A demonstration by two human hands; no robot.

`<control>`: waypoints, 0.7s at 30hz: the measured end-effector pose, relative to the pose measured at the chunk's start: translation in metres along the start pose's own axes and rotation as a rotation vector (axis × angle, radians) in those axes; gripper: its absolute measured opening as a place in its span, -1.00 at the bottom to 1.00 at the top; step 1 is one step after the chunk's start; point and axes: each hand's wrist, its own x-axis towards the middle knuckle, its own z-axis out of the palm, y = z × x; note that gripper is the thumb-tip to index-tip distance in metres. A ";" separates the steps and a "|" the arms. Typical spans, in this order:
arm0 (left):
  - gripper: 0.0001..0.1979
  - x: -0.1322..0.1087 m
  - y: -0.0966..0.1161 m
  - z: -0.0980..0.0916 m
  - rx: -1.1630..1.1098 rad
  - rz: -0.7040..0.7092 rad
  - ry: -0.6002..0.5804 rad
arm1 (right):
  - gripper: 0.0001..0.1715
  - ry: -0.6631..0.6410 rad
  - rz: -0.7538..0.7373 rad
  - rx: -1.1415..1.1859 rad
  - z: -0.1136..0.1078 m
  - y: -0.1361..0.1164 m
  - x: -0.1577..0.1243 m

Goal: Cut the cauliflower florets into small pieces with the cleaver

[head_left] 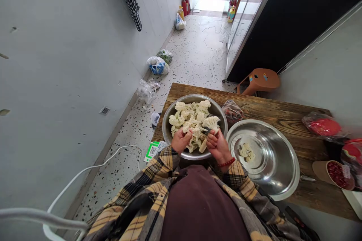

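Note:
A steel bowl (166, 122) heaped with white cauliflower florets (195, 111) stands at the table's near left. Over its front rim, my left hand (181, 141) is closed, pinching a small cauliflower piece (187, 129). My right hand (217, 146), with a red bead bracelet (227, 163) at the wrist, is closed around a larger cauliflower floret (211, 123). Something small and dark (207, 130) shows by its fingers; I cannot tell what it is. To the right sits a wide steel basin (271, 158) with a few cauliflower pieces (247, 152) on its bottom.
On the wooden table (283, 111) are a bagged item (232, 111), a red item in plastic (325, 127) and a tub of dark red pieces (338, 174). A brown stool (260, 79) stands behind. Plastic bags (158, 66) line the left wall; a white cable (93, 167) hangs at left.

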 end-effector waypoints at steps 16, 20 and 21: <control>-0.57 0.013 0.013 0.023 -0.269 -0.070 -0.081 | -0.62 -0.073 0.130 -0.177 0.017 0.019 -0.010; -0.62 0.013 0.017 0.025 -0.222 -0.038 0.055 | -0.49 0.045 -0.047 -0.412 0.011 0.022 -0.009; -0.63 0.012 0.017 0.026 -0.206 -0.026 0.085 | -0.46 0.050 -0.101 -0.486 0.009 0.023 -0.009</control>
